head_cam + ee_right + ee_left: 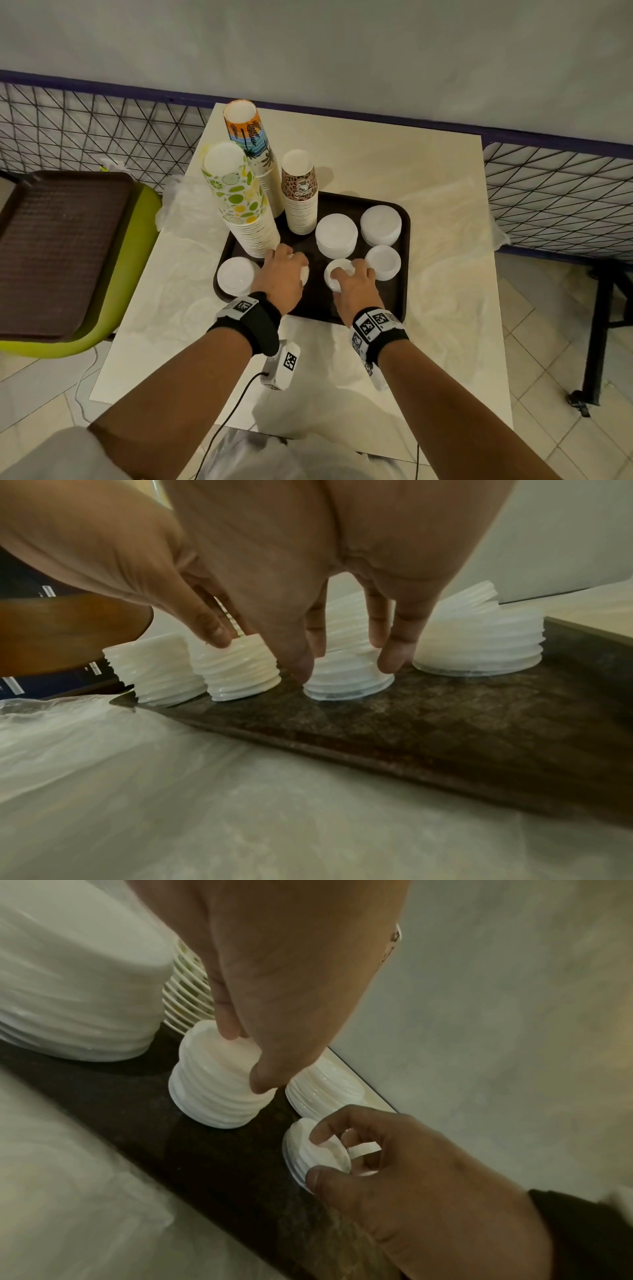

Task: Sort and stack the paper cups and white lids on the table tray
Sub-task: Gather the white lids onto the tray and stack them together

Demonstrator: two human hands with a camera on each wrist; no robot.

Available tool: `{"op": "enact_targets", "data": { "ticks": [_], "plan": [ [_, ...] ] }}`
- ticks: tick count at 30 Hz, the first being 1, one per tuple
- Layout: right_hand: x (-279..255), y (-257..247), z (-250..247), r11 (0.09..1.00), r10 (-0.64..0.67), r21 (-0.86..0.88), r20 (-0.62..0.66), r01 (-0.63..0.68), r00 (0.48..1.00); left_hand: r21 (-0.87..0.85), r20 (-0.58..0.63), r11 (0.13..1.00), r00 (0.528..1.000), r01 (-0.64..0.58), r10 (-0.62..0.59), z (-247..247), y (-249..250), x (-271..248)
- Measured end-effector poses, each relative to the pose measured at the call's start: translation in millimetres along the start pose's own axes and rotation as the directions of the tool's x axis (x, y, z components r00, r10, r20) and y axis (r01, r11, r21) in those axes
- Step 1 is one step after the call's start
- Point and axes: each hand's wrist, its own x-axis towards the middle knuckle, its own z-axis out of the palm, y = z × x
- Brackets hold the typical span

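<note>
On the dark brown tray (346, 202) stand three paper cup stacks: lime-patterned (236, 195), palm-patterned (247, 137) and leopard-patterned (299, 192). Several white lid stacks sit in front of them. My left hand (298, 270) (245, 1058) grips a small lid stack (219, 1091) (240, 669) from above, just in front of the lime cups. My right hand (346, 272) (347, 666) curls its thumb and fingers round another short lid stack (346, 681) (308, 1153) near the tray's front middle. Both stacks rest on the tray.
More lid stacks stand at the tray's front left corner (236, 277), centre (336, 236), back right (381, 224) and right (383, 262). Clear plastic wrap (181, 205) lies on the white table. A second tray (58, 246) rests on a green chair to the left. A wire fence runs behind.
</note>
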Motion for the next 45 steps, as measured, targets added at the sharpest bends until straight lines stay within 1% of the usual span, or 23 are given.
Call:
{"op": "enact_targets", "data": {
  "ticks": [2, 4, 8, 10, 13, 16, 18, 22, 27, 31, 37, 40, 43, 45],
  "plan": [
    [2, 0, 0, 1.000, -0.001, 0.003, 0.016, 0.001, 1.000, -0.007, -0.010, 1.000, 1.000, 0.015, -0.015, -2, 0, 1],
    [3, 0, -1, 1.000, 0.002, 0.003, 0.038, -0.002, 0.999, -0.012, 0.011, 0.999, 1.000, 0.030, -0.029, -5, 1, 3],
    [0, 2, -6, 0.997, -0.049, -0.060, 0.050, 0.052, 0.998, 0.089, 0.058, 0.996, 0.998, 0.002, -0.007, -14, -1, 8],
    [-3, 4, -6, 0.994, -0.075, -0.082, 0.037, 0.078, 0.997, 0.105, 0.079, 0.994, 0.997, -0.003, -0.006, -16, -1, 11],
    [-6, 4, -3, 0.997, -0.063, -0.033, 0.044, 0.064, 0.997, 0.101, 0.148, 0.995, 0.989, 0.005, -0.020, -17, -1, 15],
    [-6, 4, 3, 0.999, -0.032, 0.024, 0.058, 0.031, 0.998, 0.137, 0.237, 0.990, 0.971, -0.018, -0.015, -15, -2, 22],
    [-5, 6, 6, 0.998, -0.018, 0.059, 0.077, 0.013, 0.997, 0.170, 0.269, 0.985, 0.963, -0.032, -0.015, -14, -1, 25],
    [1, 8, 12, 1.000, -0.024, 0.009, 0.051, 0.024, 0.998, 0.201, 0.280, 0.979, 0.960, -0.040, -0.018, -12, -1, 31],
    [7, 8, 18, 0.993, -0.050, -0.109, 0.023, 0.053, 0.998, 0.158, 0.283, 0.986, 0.959, -0.053, 0.006, -5, -4, 32],
    [8, 9, 20, 0.987, -0.064, -0.146, 0.015, 0.066, 0.998, 0.132, 0.270, 0.990, 0.963, -0.052, 0.014, 2, -5, 29],
    [8, 6, 16, 0.988, -0.045, -0.150, 0.017, 0.047, 0.999, 0.052, 0.271, 0.998, 0.963, -0.019, 0.004, 10, -4, 25],
    [9, 5, 15, 0.988, -0.036, -0.148, 0.011, 0.037, 0.999, 0.011, 0.251, 1.000, 0.968, -0.004, 0.001, 12, -5, 24],
    [10, 5, 14, 0.992, -0.022, -0.123, 0.018, 0.024, 1.000, -0.034, 0.236, 0.999, 0.972, 0.011, -0.002, 14, -5, 22],
    [10, 5, 13, 0.997, -0.005, -0.075, 0.021, 0.006, 1.000, -0.078, 0.228, 0.997, 0.974, 0.029, -0.010, 14, -5, 21]
  ]
}}
